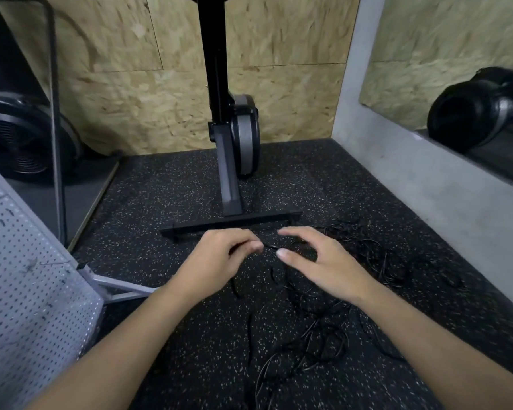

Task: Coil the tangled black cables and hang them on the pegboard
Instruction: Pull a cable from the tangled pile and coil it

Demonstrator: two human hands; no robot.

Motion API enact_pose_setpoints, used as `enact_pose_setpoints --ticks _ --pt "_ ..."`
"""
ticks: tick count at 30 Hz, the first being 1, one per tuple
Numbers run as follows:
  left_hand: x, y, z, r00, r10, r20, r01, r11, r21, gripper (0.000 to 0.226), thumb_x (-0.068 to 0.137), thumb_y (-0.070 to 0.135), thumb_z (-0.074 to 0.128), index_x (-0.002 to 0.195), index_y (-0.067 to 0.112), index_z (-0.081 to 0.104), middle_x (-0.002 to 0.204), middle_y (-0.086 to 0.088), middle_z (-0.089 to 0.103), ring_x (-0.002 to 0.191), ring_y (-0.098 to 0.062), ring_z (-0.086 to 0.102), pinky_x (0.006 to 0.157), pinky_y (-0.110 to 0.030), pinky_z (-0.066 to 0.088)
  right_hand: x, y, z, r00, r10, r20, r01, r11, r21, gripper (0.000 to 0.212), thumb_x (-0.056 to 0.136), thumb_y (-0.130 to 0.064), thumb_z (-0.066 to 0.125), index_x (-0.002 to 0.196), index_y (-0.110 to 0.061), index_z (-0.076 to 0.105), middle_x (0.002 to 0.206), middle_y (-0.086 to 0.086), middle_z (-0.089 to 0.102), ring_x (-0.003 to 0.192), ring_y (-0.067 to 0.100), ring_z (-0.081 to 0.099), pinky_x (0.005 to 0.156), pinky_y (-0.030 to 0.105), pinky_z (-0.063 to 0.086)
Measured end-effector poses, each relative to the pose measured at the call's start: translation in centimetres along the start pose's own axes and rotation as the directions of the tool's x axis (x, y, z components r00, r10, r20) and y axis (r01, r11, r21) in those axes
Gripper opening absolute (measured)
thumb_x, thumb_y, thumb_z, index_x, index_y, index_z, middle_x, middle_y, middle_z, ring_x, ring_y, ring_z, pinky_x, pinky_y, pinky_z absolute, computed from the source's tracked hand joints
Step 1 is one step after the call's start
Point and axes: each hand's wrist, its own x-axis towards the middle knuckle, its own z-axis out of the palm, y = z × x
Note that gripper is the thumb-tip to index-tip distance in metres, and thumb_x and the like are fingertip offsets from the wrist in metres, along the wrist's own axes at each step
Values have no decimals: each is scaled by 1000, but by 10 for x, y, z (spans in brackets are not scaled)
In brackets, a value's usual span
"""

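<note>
Hands meet at mid-frame: the left hand (pixel 219 255) pinches the end of 1 black cable (pixel 270 246) between thumb and forefinger, and the right hand (pixel 323 261) hovers just beside it, fingers loosely spread, gripping nothing. A grey pegboard (pixel 27 291) fills the lower left. At centre, a black machine stand (pixel 231 223) rests on the speckled floor (pixel 175 187). From lower centre to the right, the tangled black cables (pixel 376 255) sprawl beneath and beyond the right hand. 1 mirror (pixel 456 54) lines the right wall.
</note>
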Motion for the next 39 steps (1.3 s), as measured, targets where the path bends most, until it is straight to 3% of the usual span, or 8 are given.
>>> enact_pose_setpoints --ticks 4,7,12,19,24,28,36,39 --pt "3 17 0 999 -11 -39 8 997 -83 16 98 34 69 100 23 80 91 20 75 90 1 70 80 -17 52 -7 -11 9 987 -109 119 109 994 3 18 106 -45 53 116 -37 65 97 -24 73 89 4 69 84 31 53" --pt "-1 13 -5 990 -142 -4 140 981 -136 13 95 43 71 92 32 77 82 16 73 76 -1 66 72 -21 52 -7 -7 5 993 -113 -32 117 979 167 25 107 -41 51 94 -32 71 58 -11 49 53 10 47 57 35 43" --pt "-16 -18 -2 913 -330 241 369 919 -140 13 100 32 68 90 29 75 94 11 76 89 -10 70 87 -41 57 -6 -11 -2 999 -37 -28 45 877 479 32 111 -28 46 106 -11 72 64 -6 35 57 13 34 56 33 35" --pt "-12 -5 -19 874 -480 -71 308 661 -684 15 100 9 65 108 10 78 92 -14 72 82 -28 75 73 -36 65 -10 -8 2 983 -127 -129 124 992 -31 27 110 -35 47 93 -43 67 71 -20 61 54 0 49 58 15 37" --pt "-5 7 -17 820 -565 -90 194 422 -886 20 104 9 59 114 1 74 98 -14 66 88 -21 66 73 -33 63 -6 -30 29 988 -154 10 154 982 -113 44 102 -59 47 134 -33 60 112 -20 66 97 1 66 85 16 54" --pt "-3 4 -19 790 -611 -44 155 269 -951 20 106 8 55 112 -1 72 92 -12 67 94 -24 67 76 -34 64 -1 -34 48 988 -138 70 144 986 -81 25 101 -56 56 107 -32 61 97 -13 71 79 7 65 69 23 53" --pt "-10 -6 -19 816 -566 114 283 220 -933 37 113 30 40 128 10 68 115 -12 76 109 -27 74 94 -40 60 4 -45 47 993 -121 0 121 987 110 42 111 -42 38 83 -17 57 63 -10 53 60 9 46 62 26 37" --pt "-22 -17 1 854 -451 260 476 475 -740 39 112 17 32 132 24 65 124 3 75 122 -16 68 106 -37 54 4 -52 44 992 -127 -28 130 958 255 39 112 -35 37 83 -15 56 62 -8 50 66 16 48 72 33 42"
